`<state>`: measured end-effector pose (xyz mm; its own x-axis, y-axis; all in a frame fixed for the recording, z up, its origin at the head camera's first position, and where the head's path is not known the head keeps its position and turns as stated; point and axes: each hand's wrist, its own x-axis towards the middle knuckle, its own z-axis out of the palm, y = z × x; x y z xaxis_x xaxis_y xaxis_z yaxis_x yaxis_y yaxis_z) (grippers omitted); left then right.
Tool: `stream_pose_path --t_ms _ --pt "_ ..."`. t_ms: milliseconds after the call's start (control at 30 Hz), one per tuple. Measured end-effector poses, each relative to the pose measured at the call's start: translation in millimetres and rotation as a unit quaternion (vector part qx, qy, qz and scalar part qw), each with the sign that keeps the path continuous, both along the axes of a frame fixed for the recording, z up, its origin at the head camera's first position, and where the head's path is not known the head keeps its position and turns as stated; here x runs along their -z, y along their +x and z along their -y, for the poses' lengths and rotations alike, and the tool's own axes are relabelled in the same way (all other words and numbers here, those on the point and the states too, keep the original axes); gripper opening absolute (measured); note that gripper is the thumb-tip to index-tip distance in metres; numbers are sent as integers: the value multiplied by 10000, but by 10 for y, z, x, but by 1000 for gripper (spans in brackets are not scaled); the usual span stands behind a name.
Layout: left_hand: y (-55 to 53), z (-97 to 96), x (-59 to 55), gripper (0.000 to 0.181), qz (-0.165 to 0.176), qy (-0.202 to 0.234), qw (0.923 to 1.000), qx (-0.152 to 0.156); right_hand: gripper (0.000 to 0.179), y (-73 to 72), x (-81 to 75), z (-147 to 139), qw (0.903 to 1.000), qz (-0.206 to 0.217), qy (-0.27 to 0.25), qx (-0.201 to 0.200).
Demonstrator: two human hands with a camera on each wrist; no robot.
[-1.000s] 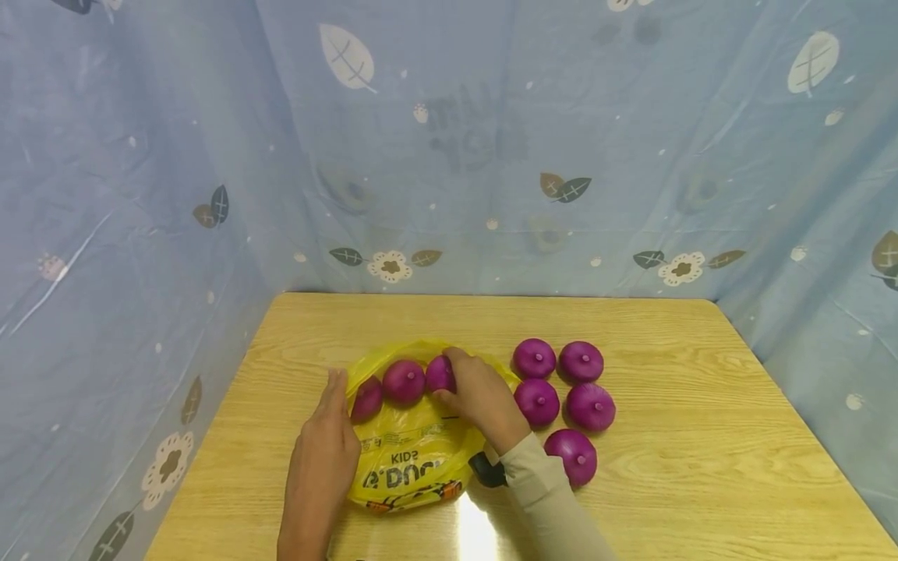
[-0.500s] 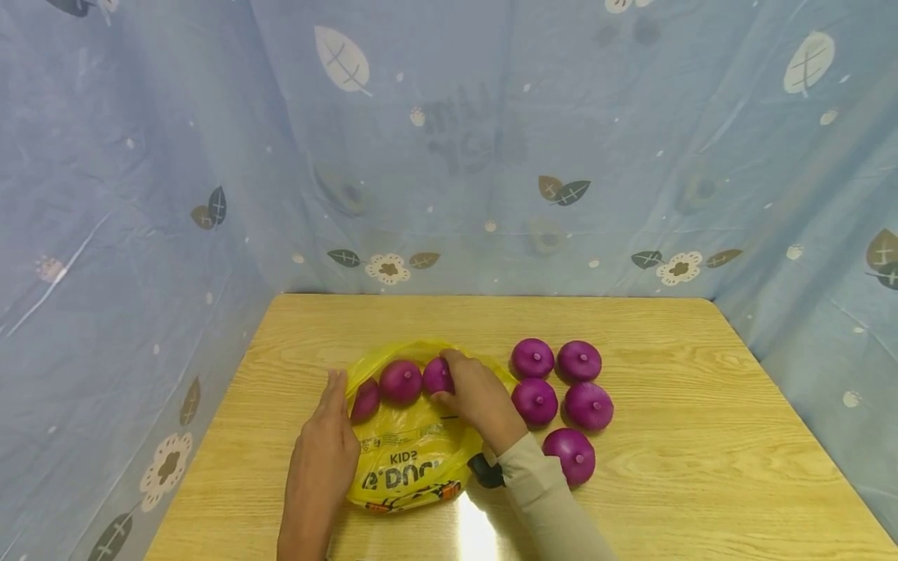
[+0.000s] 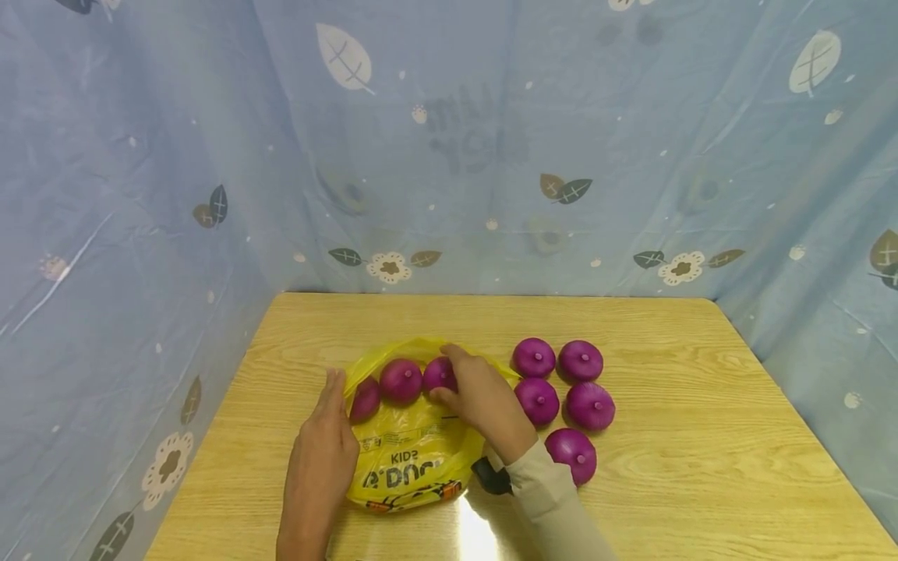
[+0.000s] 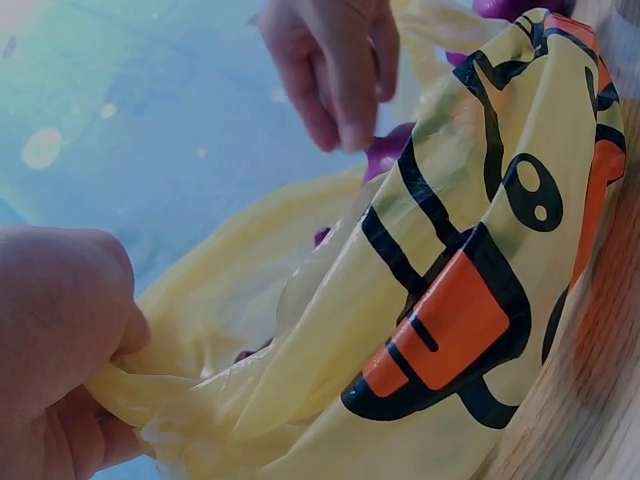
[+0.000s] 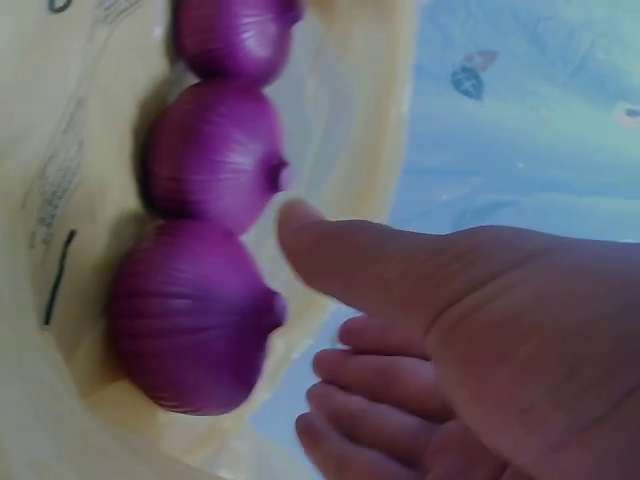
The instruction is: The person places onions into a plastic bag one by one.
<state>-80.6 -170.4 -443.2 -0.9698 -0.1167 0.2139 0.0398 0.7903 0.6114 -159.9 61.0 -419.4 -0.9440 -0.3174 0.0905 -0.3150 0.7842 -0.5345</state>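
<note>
A yellow plastic bag [image 3: 400, 436] with a printed duck lies with its mouth spread wide on the table. Three purple onions sit in a row inside: a left onion [image 3: 365, 400], a middle onion [image 3: 401, 382] and a right onion [image 3: 438, 374]. My left hand [image 3: 324, 444] pinches the bag's rim at the left, the plastic bunched between thumb and fingers in the left wrist view. Over the bag's right side hovers my right hand [image 3: 487, 401], beside the right onion. The right wrist view shows its thumb and fingers apart from the nearest onion [image 5: 195, 320], holding nothing.
Several more purple onions [image 3: 591, 406] stand in a cluster just right of the bag on the wooden table [image 3: 708, 436]. A blue patterned curtain [image 3: 456, 156] hangs behind and along both sides. A black item [image 3: 491, 476] shows below the right wrist.
My right hand has drawn slightly away from the right onion, whose stem shows more fully now. The left hand and the onions stay in place.
</note>
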Motion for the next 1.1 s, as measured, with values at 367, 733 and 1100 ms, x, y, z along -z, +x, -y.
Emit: stream_pose_path --t_ms 367,733,1100 --pt "-3 -2 -5 52 180 53 9998 -28 57 148 -279 -246 9931 -683 -916 257" --pt "-19 3 -6 52 256 55 9997 29 56 332 -238 -655 9830 -1381 -1067 572" --pt "-13 14 -1 52 288 23 9996 9 54 462 -76 -1136 9708 -2087 -1085 479"
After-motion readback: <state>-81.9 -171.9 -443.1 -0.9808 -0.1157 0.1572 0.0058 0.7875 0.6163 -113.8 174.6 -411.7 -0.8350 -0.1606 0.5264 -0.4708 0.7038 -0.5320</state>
